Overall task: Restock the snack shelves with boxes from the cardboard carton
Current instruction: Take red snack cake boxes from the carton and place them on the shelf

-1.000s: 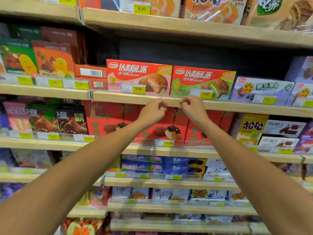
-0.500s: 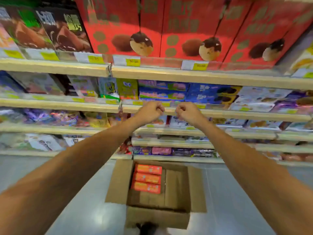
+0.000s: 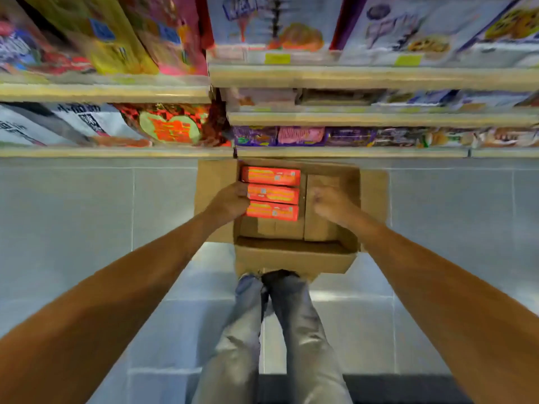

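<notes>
An open cardboard carton [image 3: 294,258] stands on the floor just below the bottom shelf. Three red-orange snack boxes [image 3: 272,194] lie side by side in its left half; the right half shows bare cardboard. My left hand [image 3: 230,203] is down at the left ends of the middle and near boxes and touches them; blur hides whether its fingers grip one. My right hand [image 3: 329,206] hovers over the bare right half with curled fingers and holds nothing.
The lower snack shelves [image 3: 350,119], filled with packets and boxes, run across the top of the view. My legs in grey trousers [image 3: 274,330] stand right behind the carton. Grey tiled floor [image 3: 87,214] lies on both sides.
The view has swung down from the upper shelves to the floor. Both hands have dropped from shelf height into the carton, the left one reaching the red boxes.
</notes>
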A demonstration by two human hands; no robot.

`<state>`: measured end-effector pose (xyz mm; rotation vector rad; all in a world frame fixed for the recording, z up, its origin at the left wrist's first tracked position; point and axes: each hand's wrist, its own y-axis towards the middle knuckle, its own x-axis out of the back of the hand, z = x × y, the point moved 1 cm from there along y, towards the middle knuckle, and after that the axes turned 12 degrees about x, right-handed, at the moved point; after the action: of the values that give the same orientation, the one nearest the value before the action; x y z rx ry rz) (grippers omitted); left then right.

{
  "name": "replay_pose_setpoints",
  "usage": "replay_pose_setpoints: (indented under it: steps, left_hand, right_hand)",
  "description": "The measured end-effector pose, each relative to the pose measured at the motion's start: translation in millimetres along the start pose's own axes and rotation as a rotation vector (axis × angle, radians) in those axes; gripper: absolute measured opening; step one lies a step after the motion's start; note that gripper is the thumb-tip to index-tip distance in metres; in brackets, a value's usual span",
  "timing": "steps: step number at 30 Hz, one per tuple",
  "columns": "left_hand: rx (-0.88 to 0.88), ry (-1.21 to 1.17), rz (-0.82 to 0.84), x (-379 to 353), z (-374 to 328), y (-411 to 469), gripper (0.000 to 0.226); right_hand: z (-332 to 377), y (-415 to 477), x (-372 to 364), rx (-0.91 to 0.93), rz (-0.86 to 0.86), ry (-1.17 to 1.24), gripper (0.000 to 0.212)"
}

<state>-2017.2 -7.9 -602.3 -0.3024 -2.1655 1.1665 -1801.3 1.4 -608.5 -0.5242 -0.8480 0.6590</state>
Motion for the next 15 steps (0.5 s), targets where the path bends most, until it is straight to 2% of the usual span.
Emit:
replay_pose_setpoints:
  steps: [3,5,7,9,10,12,15]
  left_hand:
    - [0.025,0.086,0.001,-35,37,39,0.025]
    - [0.022,0.11,0.015,-60,55,65,0.021]
    - [0.082,0.256,0.086,-92,74,95,0.042]
    - [0.096,0.45,0.124,-117,85,120,0.062]
    - [0.084,0.51,0.135,-132,89,136,0.066]
    - [0.036,0.553,0.12,-150,93,160,0.069]
    - [-0.009,0.566,0.096,-176,101,204,0.072]
  right_hand:
    - [-40,33,-40,0.003,0.058,-0.042,0.018]
    - [-62,51,-58,-0.004,0.07,-0.038,0.033]
    - [-88,70,-78,0.002,0.085,-0.047,0.031]
    - [-104,86,-94,0.003,0.063,-0.045,0.021]
    - [-120,100,-107,-0.003,0.063,-0.041,0.02]
    - [-138,119,-123,0.015,0.058,-0.055,0.034]
    - [-170,156,-148,0.018,0.095,-0.14,0.034]
